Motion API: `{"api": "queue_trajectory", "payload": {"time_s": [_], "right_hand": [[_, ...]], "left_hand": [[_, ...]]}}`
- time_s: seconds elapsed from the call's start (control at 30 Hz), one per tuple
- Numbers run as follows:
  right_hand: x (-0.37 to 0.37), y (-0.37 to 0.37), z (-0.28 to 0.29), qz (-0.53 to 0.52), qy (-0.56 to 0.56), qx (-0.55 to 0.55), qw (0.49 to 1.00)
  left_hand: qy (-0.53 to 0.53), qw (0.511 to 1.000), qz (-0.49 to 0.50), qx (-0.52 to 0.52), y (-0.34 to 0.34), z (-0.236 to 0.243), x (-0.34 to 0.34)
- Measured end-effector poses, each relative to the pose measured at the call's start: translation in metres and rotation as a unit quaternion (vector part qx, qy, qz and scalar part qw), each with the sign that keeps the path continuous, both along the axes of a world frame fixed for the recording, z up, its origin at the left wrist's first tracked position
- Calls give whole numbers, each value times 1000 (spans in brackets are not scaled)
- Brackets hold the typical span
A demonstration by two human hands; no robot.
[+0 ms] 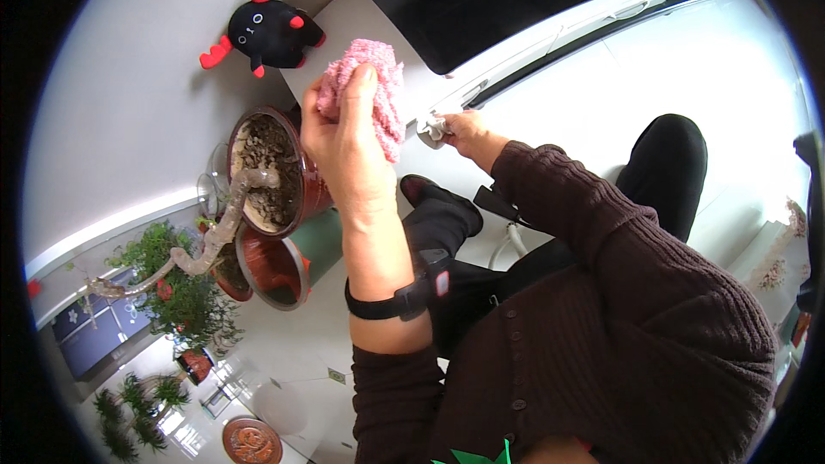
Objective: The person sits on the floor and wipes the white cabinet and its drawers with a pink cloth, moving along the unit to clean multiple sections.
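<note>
Our left hand [350, 146] clamps fluffy pink cloth [389, 103], bunched probably for control; apart, our right hand [471, 132] pinches a crumpled whitish object [431, 128].

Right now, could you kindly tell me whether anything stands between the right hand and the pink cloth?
Only the pale object that the right hand holds, on its side facing the pink cloth; past it, nothing visible stands in the way, though depth is hard to judge.

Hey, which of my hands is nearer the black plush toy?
Left. Your left hand, gripping the pink cloth, is below and right of the plush toy; your right hand is farther off to the right, beyond the cloth.
</note>
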State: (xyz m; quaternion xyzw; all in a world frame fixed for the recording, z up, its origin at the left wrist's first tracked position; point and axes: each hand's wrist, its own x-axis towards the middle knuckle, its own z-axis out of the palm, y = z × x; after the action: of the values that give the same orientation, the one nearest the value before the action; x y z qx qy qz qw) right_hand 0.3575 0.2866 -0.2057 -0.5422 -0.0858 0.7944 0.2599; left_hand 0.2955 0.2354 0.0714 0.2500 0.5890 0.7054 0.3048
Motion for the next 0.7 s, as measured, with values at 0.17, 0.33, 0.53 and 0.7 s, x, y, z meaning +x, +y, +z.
{"api": "queue_trajectory", "payload": {"time_s": [0.17, 0.33, 0.53, 0.7], "right_hand": [[14, 30, -10, -12, -138, 7, 990], [65, 69, -4, -98, -121, 39, 987], [26, 26, -3, -63, -43, -12, 997], [15, 10, -8, -49, -16, 12, 999]], "left_hand": [[32, 999, -4, -15, 3, -4, -3], [32, 999, -23, -9, 0, -6, -4], [53, 998, -23, -13, 11, -11, -2], [144, 986, -82, -14, 28, -24, 11]]}}
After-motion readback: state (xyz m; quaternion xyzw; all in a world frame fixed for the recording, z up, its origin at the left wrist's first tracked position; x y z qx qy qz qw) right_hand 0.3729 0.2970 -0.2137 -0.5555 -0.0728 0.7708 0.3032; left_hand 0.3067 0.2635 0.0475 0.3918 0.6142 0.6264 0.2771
